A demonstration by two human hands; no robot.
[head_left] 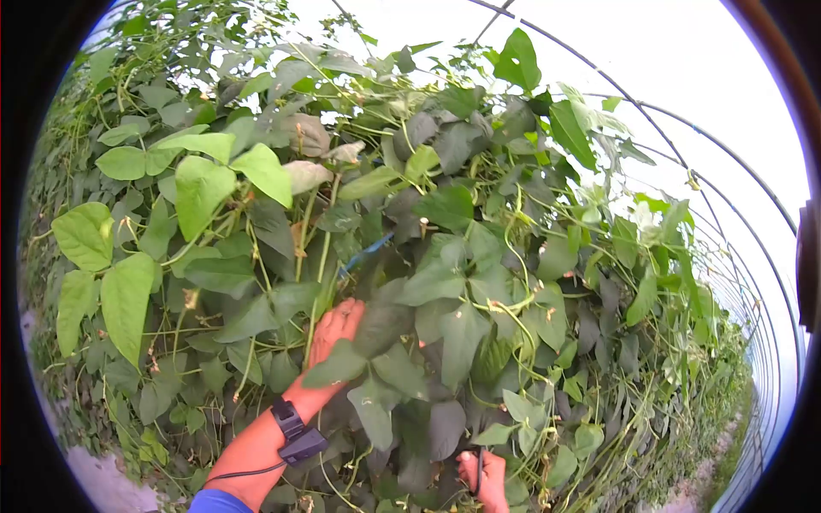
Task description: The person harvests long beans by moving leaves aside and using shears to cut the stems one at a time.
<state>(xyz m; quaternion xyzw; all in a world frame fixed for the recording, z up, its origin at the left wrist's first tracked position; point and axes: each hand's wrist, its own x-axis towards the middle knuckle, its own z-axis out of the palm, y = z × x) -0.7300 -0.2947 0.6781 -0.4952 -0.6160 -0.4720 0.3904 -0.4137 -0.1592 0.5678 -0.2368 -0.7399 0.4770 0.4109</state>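
My left hand (337, 329) reaches up into the bean vines, beside a pale green stem (323, 256). Its visible fingers are stretched out close together, and a dark leaf (382, 329) covers part of its right side. Lower and to the right, my right hand (486, 480) is closed at the edge of the foliage. A thin black loop (479, 472) passes by its fingers; what it belongs to is hidden. A blue strip (366, 254) shows among the leaves just above my left hand.
Dense vines with large green leaves (205, 188) rise ahead like a wall. Curved hoops (667, 145) of a tunnel frame arch over at the right. A black wrist device (299, 440) with a cable sits on my left forearm. Pale ground (107, 479) shows at lower left.
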